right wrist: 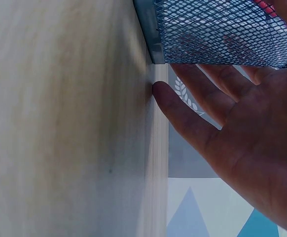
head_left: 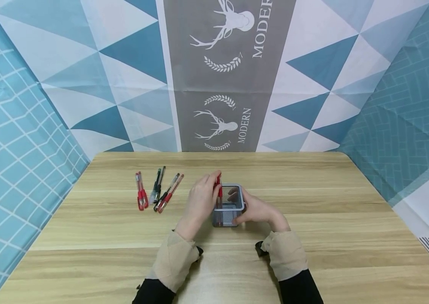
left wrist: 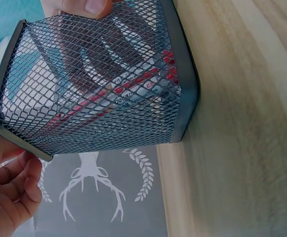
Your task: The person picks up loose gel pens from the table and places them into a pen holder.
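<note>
A dark wire-mesh pen holder (head_left: pixel 224 218) stands upright on the wooden table in front of me. My left hand (head_left: pixel 201 197) pinches red pens (head_left: pixel 220 193) at their upper part, over the holder's left side. Through the mesh in the left wrist view, two red-and-white gel pens (left wrist: pixel 133 86) slant inside, their red lower ends near the base. My right hand (head_left: pixel 257 208) grips the holder from the right, thumb at the front wall and fingers round the back. In the right wrist view the palm (right wrist: pixel 262 118) faces the mesh wall.
Left of the holder lie several pens: a red pair (head_left: pixel 142 195), a dark pair (head_left: pixel 157 185), and a black pen (head_left: pixel 166 192) beside a red one (head_left: pixel 171 193). The table's back edge meets a patterned cloth (head_left: pixel 214 76).
</note>
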Demonstrator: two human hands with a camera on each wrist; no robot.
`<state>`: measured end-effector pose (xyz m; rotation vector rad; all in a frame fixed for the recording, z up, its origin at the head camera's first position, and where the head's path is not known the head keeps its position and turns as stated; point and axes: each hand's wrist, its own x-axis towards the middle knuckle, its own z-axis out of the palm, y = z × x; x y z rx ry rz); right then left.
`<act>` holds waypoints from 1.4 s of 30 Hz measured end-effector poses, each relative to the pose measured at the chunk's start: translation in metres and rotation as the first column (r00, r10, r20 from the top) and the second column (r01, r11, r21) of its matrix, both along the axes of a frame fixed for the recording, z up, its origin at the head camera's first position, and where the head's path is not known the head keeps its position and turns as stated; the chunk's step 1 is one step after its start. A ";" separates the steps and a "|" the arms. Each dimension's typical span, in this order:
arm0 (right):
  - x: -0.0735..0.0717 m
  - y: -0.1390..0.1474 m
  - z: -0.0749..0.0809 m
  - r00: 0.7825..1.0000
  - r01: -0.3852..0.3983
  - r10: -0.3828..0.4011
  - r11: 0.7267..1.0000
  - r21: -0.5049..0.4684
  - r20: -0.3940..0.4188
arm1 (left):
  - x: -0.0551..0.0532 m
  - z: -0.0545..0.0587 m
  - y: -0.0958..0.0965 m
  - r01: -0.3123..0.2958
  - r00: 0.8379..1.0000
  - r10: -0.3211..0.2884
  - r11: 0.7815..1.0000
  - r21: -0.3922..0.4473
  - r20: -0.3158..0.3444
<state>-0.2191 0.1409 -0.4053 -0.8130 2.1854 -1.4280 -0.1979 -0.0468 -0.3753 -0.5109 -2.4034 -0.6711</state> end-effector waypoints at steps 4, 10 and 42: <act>0.000 0.000 -0.001 1.000 -0.001 0.001 1.000 -0.004 0.003 | 0.000 0.001 -0.001 0.000 1.000 0.001 1.000 0.031 -0.017; -0.002 0.001 -0.002 1.000 -0.009 0.009 1.000 0.000 -0.007 | -0.004 0.004 -0.009 -0.097 0.994 0.101 0.990 0.104 -0.038; 0.001 -0.001 0.002 0.999 0.030 -0.029 0.998 0.048 -0.016 | -0.013 -0.018 -0.074 -0.430 0.663 0.542 0.840 -0.331 0.516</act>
